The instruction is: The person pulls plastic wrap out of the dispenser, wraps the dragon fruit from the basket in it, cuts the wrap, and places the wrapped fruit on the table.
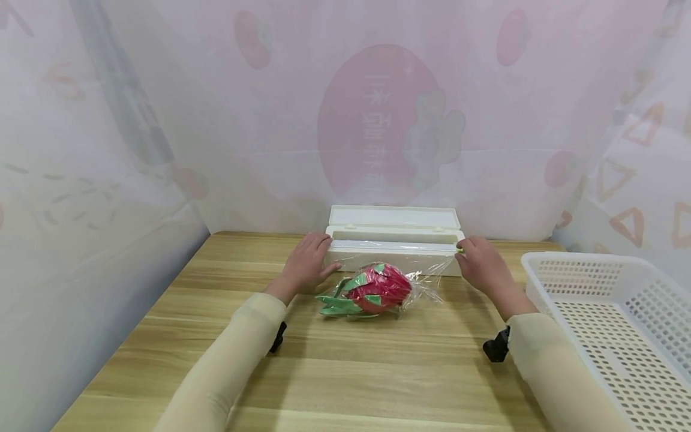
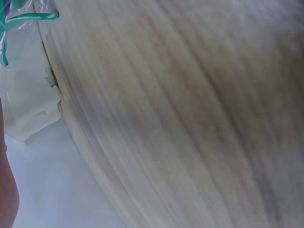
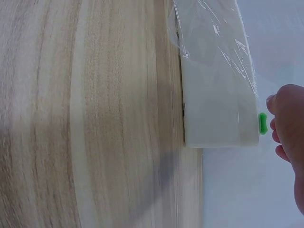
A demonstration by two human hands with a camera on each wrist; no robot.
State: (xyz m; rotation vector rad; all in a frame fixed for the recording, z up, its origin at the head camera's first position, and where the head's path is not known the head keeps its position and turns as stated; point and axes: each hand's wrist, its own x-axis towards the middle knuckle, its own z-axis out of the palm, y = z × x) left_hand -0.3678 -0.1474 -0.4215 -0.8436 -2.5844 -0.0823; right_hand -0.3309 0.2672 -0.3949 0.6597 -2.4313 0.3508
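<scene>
A dragon fruit [image 1: 380, 288], red with green leaf tips, lies wrapped in clear cling film on the table. The film [image 1: 432, 267] runs from the fruit back to a long white cling film dispenser [image 1: 396, 262], whose lid [image 1: 394, 216] is raised. My left hand [image 1: 308, 261] grips the dispenser's left end, with the thumb against its front; only an edge of that hand shows in the left wrist view. At the other end, the curled fingers of my right hand [image 1: 483, 264] are right at a small green slide cutter [image 3: 262, 123] on the upper edge.
A white perforated plastic basket [image 1: 594, 261] stands on the right, beside my right forearm. Patterned cloth [image 1: 259, 150] hangs behind and at both sides of the wooden table [image 1: 372, 378].
</scene>
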